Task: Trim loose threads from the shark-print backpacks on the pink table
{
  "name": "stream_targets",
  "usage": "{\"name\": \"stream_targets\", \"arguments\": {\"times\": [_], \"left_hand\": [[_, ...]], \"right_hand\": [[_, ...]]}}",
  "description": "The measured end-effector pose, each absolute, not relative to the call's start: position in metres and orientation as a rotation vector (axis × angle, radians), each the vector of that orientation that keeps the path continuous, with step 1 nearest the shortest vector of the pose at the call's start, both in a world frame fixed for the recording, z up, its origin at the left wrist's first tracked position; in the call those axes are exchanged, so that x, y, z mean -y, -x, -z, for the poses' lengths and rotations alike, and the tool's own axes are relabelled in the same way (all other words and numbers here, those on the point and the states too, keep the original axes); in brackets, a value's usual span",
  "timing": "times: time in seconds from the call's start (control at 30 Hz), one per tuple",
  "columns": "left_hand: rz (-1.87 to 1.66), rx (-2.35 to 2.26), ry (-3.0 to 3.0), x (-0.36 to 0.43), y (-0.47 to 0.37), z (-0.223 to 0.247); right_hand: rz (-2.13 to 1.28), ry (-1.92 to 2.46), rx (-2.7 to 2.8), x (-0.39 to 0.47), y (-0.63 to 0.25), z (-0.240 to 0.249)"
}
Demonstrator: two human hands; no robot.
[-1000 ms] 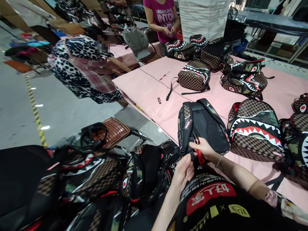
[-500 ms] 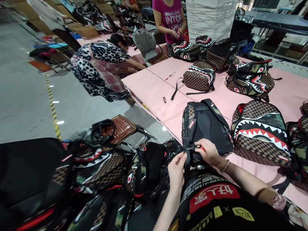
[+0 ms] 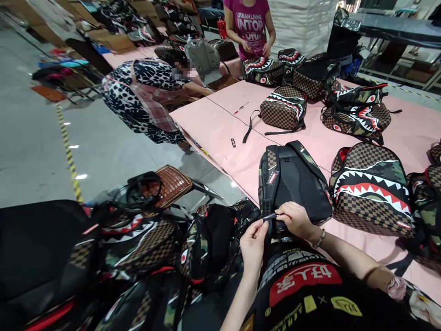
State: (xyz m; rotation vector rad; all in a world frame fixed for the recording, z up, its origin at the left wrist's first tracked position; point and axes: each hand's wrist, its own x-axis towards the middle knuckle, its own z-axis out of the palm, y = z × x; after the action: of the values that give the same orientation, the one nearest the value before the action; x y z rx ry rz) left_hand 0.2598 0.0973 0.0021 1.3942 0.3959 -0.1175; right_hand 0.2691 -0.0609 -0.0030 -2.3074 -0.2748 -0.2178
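A black-backed backpack lies at the near edge of the pink table, its padded shoulder straps facing up. At its lower left corner, my left hand is closed, fingertips pinching the end of a black backpack strap. My right hand is closed round a small pointed tool, whose thin grey tip reaches left over the strap to my left fingertips. The tool's handle is hidden in the palm. Just right of this bag stands a checkered backpack with a shark-mouth print.
Several backpacks are heaped at my left, below the pink table. More bags sit farther back. Small black snips and a red pen lie on the table. A woven-seat chair stands left. Two people work beyond.
The tool in my right hand has turned slightly, its red handle now out of sight. My left hand keeps its pinch. Across the table, the standing person's hands have moved apart.
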Motion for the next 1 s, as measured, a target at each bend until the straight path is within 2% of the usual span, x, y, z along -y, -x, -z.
{"name": "stream_targets", "arguments": {"times": [0.23,0.37,0.5,0.6,0.7,0.87,1.0], "left_hand": [[0.237,-0.098,-0.944,-0.18,-0.283,-0.013],[0.306,-0.145,-1.562,-0.168,-0.298,0.01],[0.247,0.024,-2.306,-0.123,-0.311,0.036],[0.293,0.114,-2.57,-0.107,-0.318,0.041],[0.288,0.079,-2.446,-0.111,-0.323,0.041],[0.027,-0.192,-2.093,-0.129,-0.335,0.046],[-0.039,-0.375,-1.462,-0.127,-0.347,0.044]], "right_hand": [[0.0,1.561,-0.279,0.068,-0.28,0.009],[-0.077,1.477,-0.348,0.07,-0.295,0.036],[-0.207,1.761,-0.365,0.063,-0.307,0.053],[-0.283,1.959,-0.313,0.055,-0.319,0.052],[-0.26,2.059,-0.2,0.045,-0.336,0.045],[-0.246,2.038,0.02,0.03,-0.349,0.044],[-0.213,2.024,0.017,0.015,-0.327,0.057]]}}
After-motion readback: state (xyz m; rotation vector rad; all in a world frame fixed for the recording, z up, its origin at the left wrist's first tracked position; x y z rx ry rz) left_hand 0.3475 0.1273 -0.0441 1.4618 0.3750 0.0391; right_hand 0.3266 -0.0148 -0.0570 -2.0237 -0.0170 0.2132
